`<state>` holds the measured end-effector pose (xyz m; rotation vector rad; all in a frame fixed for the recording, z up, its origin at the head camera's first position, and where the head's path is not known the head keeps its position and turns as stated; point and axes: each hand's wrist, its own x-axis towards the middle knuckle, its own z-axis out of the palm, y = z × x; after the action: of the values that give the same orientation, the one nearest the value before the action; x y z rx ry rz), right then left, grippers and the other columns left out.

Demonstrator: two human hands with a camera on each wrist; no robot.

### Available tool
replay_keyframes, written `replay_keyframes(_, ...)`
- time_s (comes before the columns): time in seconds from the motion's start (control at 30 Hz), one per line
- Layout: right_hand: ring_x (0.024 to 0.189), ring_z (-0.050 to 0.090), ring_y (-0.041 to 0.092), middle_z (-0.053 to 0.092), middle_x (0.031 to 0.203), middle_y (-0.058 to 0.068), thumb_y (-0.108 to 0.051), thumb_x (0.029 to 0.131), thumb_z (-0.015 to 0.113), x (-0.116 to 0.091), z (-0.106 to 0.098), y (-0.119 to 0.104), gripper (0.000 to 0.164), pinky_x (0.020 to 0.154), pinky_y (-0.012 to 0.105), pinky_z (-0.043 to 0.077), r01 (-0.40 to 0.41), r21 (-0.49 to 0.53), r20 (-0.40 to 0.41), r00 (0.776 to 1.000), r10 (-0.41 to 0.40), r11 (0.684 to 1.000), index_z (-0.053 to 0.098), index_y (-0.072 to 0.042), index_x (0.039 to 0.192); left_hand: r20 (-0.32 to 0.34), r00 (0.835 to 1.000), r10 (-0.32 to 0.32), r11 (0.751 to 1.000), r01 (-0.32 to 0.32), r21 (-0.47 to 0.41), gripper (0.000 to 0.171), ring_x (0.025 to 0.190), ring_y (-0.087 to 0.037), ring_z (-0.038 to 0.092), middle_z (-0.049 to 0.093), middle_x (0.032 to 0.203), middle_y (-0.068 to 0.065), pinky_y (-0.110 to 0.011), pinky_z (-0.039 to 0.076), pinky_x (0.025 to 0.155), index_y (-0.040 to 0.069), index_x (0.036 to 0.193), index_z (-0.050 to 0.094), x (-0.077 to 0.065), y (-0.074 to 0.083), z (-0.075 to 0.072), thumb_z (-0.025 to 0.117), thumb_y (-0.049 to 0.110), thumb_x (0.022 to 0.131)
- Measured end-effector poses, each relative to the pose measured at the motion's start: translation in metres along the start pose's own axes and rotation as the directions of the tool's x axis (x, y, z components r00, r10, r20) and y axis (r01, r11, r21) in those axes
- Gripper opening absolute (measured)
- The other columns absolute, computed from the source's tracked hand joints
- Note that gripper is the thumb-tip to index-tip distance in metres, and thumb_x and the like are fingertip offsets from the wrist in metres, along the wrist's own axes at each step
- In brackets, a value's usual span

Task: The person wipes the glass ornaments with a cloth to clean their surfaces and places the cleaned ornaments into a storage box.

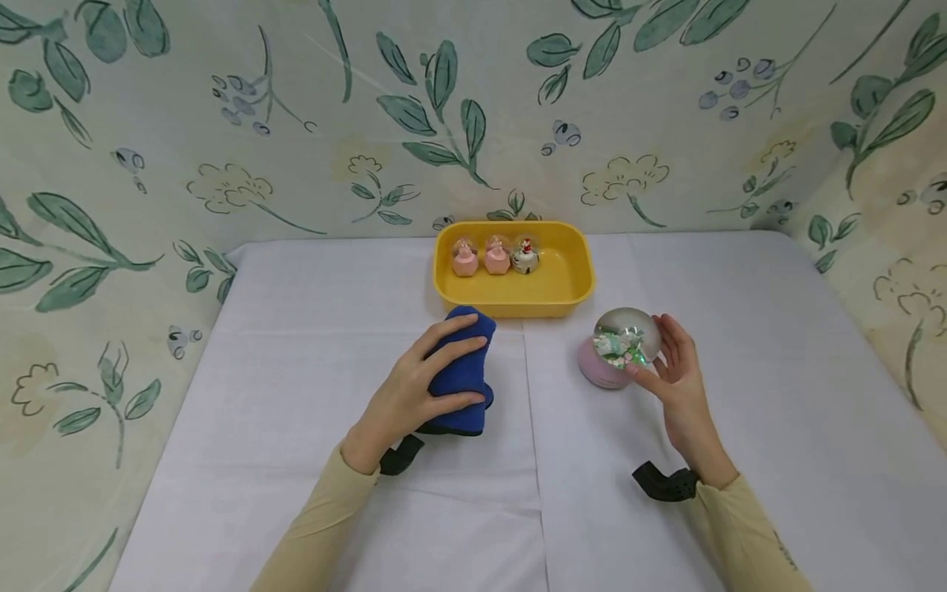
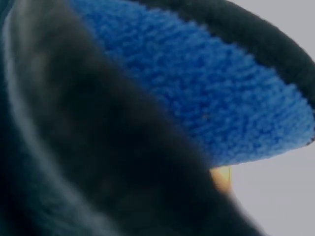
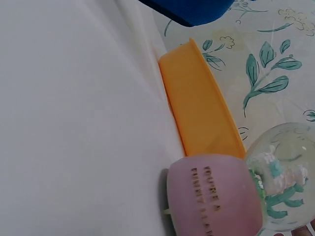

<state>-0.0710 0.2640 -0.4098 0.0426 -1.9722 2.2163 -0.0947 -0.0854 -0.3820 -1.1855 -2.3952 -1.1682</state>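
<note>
My left hand (image 1: 410, 386) grips a folded blue cloth (image 1: 462, 374) with a dark edge, left of the table's middle. Its fuzzy blue pile and dark border fill much of the left wrist view, where the cloth (image 2: 197, 88) shows close up. On the right, a snow globe (image 1: 627, 337) with a pink base stands on the table. Thumb and fingers of my right hand (image 1: 675, 382) hold the glass ball from its right side. Lettering marks the pink base of the snow globe (image 3: 214, 196) in the right wrist view; small figures sit inside the glass.
A yellow tray (image 1: 565, 279) stands at the back of the white-covered table (image 1: 296, 329). Inside are two pink snow globes (image 1: 481, 259) and a small silvery one (image 1: 525, 256), all on its left side. A leaf-patterned curtain (image 1: 311, 164) rises behind the table.
</note>
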Motion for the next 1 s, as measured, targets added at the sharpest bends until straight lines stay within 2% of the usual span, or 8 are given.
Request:
replay_keyframes(0.17, 0.141, 0.015, 0.019, 0.012, 0.156, 0.014, 0.019, 0.081, 0.058, -0.001, -0.002, 0.011, 0.085, 0.114, 0.029, 0.015, -0.019, -0.035, 0.004, 1.000, 0.019, 0.999, 0.014, -0.003, 0.151, 0.002, 1.000, -0.010, 1.000, 0.010, -0.001, 0.067, 0.137, -0.028, 0.031, 0.030, 0.151, -0.005, -0.044, 0.038, 0.103, 0.013, 0.136, 0.051, 0.001, 0.002, 0.000, 0.081, 0.020, 0.077)
replay_keyframes(0.27, 0.141, 0.016, 0.018, 0.017, 0.155, 0.011, 0.017, 0.082, 0.059, -0.001, -0.002, 0.016, 0.084, 0.115, 0.030, 0.015, -0.042, -0.060, 0.004, 0.999, 0.042, 0.997, 0.015, -0.004, 0.150, 0.003, 1.000, -0.014, 1.000, 0.014, -0.006, 0.067, 0.137, -0.028, 0.031, 0.030, 0.151, -0.005, -0.044, 0.038, 0.103, 0.013, 0.136, 0.051, 0.000, 0.002, 0.000, 0.081, 0.019, 0.077)
replay_keyframes(0.4, 0.140, 0.017, 0.019, 0.024, 0.149, 0.007, 0.013, 0.082, 0.062, -0.001, -0.003, 0.023, 0.083, 0.115, 0.037, 0.012, -0.078, -0.112, -0.003, 0.997, 0.078, 0.991, 0.018, -0.006, 0.149, -0.003, 1.000, -0.010, 1.000, 0.010, -0.026, 0.067, 0.137, -0.029, 0.030, 0.030, 0.151, -0.006, -0.044, 0.038, 0.103, 0.013, 0.136, 0.051, 0.000, 0.002, 0.000, 0.082, 0.018, 0.076)
replay_keyframes(0.5, 0.140, 0.017, 0.024, 0.023, 0.150, 0.010, 0.009, 0.084, 0.065, 0.001, -0.003, 0.027, 0.083, 0.115, 0.043, 0.013, -0.124, -0.183, -0.006, 0.992, 0.125, 0.975, 0.017, -0.006, 0.150, -0.004, 1.000, -0.009, 0.999, 0.009, -0.042, 0.068, 0.137, -0.029, 0.030, 0.029, 0.151, -0.006, -0.045, 0.039, 0.102, 0.012, 0.136, 0.050, 0.001, 0.002, 0.000, 0.082, 0.017, 0.076)
replay_keyframes(0.6, 0.138, 0.020, 0.028, 0.023, 0.151, 0.012, 0.001, 0.085, 0.069, 0.002, -0.003, 0.032, 0.085, 0.112, 0.038, 0.021, -0.175, -0.288, -0.007, 0.983, 0.181, 0.941, 0.014, -0.006, 0.150, 0.002, 1.000, -0.014, 0.999, 0.014, -0.046, 0.068, 0.137, -0.030, 0.030, 0.028, 0.151, -0.006, -0.045, 0.040, 0.101, 0.013, 0.136, 0.050, 0.001, 0.002, 0.000, 0.081, 0.017, 0.077)
replay_keyframes(0.73, 0.133, 0.026, 0.030, 0.026, 0.149, 0.016, -0.008, 0.084, 0.073, 0.004, -0.002, 0.036, 0.091, 0.105, 0.032, 0.027, -0.194, -0.405, 0.002, 0.977, 0.213, 0.894, 0.012, -0.005, 0.151, 0.009, 1.000, -0.025, 0.999, 0.026, -0.048, 0.068, 0.137, -0.029, 0.029, 0.027, 0.152, -0.005, -0.045, 0.040, 0.101, 0.012, 0.137, 0.049, 0.001, 0.002, 0.000, 0.081, 0.017, 0.077)
replay_keyframes(0.87, 0.135, 0.025, 0.034, 0.027, 0.148, 0.022, -0.011, 0.082, 0.076, 0.007, -0.001, 0.038, 0.094, 0.110, 0.045, 0.023, -0.170, -0.500, 0.016, 0.978, 0.206, 0.849, 0.012, -0.001, 0.150, 0.006, 1.000, -0.027, 0.998, 0.027, -0.056, 0.067, 0.138, -0.029, 0.028, 0.027, 0.151, -0.006, -0.045, 0.041, 0.101, 0.011, 0.137, 0.048, 0.001, 0.001, 0.000, 0.081, 0.015, 0.078)
replay_keyframes(1.0, 0.134, 0.029, 0.040, 0.031, 0.145, 0.027, -0.018, 0.079, 0.078, 0.009, -0.001, 0.038, 0.095, 0.108, 0.054, 0.025, -0.169, -0.609, -0.004, 0.978, 0.210, 0.775, 0.015, 0.002, 0.148, 0.000, 1.000, -0.023, 0.998, 0.023, -0.064, 0.067, 0.138, -0.028, 0.027, 0.026, 0.152, -0.006, -0.045, 0.041, 0.101, 0.011, 0.138, 0.048, 0.002, 0.001, 0.000, 0.080, 0.014, 0.079)
